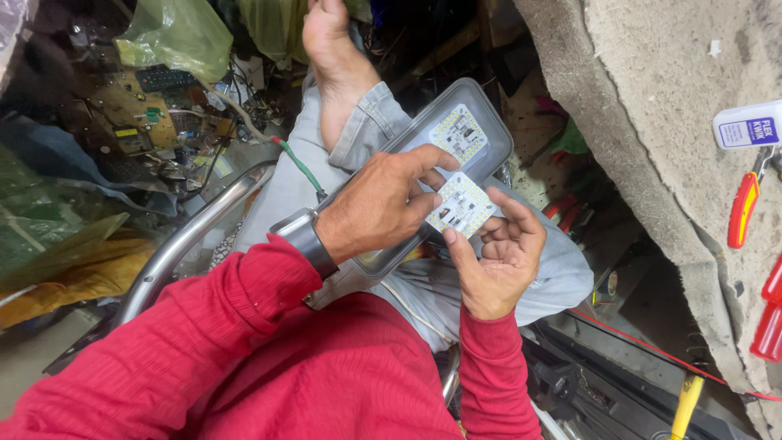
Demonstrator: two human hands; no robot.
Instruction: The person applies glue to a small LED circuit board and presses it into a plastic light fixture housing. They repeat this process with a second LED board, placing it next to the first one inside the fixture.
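We have the small white LED board (462, 205) pinched between both hands, right over the lower end of the grey lamp housing (489, 134) that lies across our lap. The left hand (376, 205) comes in from the left with its fingertips closed on the board's near-left edge, and the right hand (494, 261) cups it from below, thumb pressed against its lower edge, so both hands are grasping the board and neither is nearer than the other. The housing's long axis runs diagonally, from lower left by our wrist up toward the upper right, where a second LED board (460, 133) already sits inside it; the held board lies just beside that one, further down the same axis, slightly tilted. There is no worktop under it, only our grey-trousered leg (562, 273). Around us the space is tight: a metal tube (191, 232) to the left, a rough concrete slab (652, 106) to the right carrying red-handled pliers (743, 209), and clutter of circuit boards (134, 110) beyond.
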